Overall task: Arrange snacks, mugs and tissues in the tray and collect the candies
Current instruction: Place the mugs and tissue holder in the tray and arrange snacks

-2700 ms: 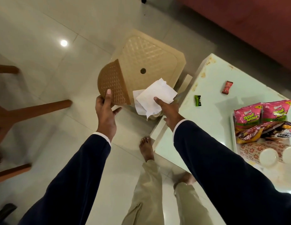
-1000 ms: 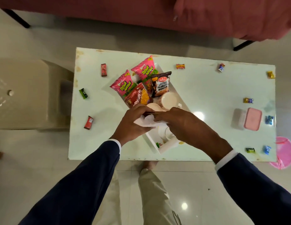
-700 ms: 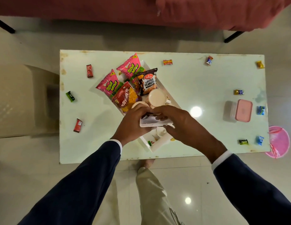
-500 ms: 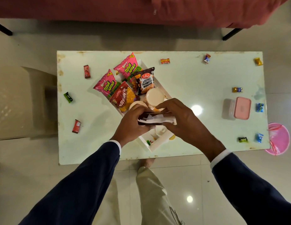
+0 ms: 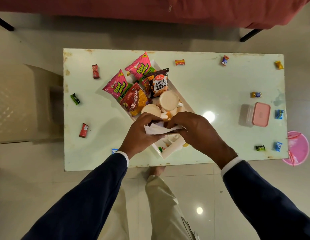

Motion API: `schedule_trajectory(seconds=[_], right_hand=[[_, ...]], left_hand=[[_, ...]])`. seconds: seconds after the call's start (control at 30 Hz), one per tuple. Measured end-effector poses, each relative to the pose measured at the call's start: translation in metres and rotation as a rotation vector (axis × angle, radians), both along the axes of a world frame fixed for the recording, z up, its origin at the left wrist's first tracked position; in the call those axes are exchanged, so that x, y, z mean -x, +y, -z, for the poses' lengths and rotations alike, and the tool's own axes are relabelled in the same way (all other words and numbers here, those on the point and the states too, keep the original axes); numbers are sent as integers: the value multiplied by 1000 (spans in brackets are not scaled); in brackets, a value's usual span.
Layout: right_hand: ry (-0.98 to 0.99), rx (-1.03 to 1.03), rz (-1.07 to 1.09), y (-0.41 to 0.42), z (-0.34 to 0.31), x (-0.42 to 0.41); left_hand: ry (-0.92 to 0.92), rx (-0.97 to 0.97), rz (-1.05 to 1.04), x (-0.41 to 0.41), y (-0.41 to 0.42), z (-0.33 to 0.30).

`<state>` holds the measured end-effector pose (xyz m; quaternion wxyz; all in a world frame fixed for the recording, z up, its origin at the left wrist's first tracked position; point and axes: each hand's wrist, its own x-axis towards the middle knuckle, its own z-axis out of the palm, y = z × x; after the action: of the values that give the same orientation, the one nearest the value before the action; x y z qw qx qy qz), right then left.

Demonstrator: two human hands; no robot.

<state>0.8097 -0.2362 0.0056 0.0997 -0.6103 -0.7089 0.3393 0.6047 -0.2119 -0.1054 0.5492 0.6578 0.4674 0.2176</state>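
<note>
Pale green table [image 5: 211, 80], rust-spotted edges. White tray [image 5: 169, 152] lies skewed on it under the grip. Sweets scattered: red candies [image 5: 95, 71] and green candy [image 5: 75, 99] well left of the grip; orange candy [image 5: 179, 62] beyond it; pink-lidded box [image 5: 256, 114] well right, wrapped candies [image 5: 279, 114] just beside

In front of me, the brown packet [image 5: 158, 82] reads "SALTED PEANUTS" with a "10" at its corner. Two pink packets [image 5: 140, 68] [image 5: 117, 85] read "TEDHE MEDHE" and "50".

White tissues [image 5: 157, 129] above tray [image 5: 169, 151] holding snack packets [image 5: 133, 99], two mugs [image 5: 169, 100]; candies [image 5: 83, 130] scattered.
</note>
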Motion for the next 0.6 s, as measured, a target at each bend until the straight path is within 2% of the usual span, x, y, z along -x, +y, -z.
schedule_trajectory(seconds=[0.13, 0.23, 0.4, 0.5, 0.6], right_hand=[[111, 148, 43, 3, 8, 1], [164, 149, 36, 5, 14, -3], [-116, 212, -37, 2, 35, -24], [-176, 138, -108, 0, 53, -33], [-214, 95, -115, 1, 71, -43]], left_hand=[[5, -63, -14, 4, -8, 4], [19, -72, -67, 3, -16, 8], [34, -55, -103, -15, -36, 15], [46, -9, -143, -37, -44, 18], [144, 53, -134, -54, -44, 24]])
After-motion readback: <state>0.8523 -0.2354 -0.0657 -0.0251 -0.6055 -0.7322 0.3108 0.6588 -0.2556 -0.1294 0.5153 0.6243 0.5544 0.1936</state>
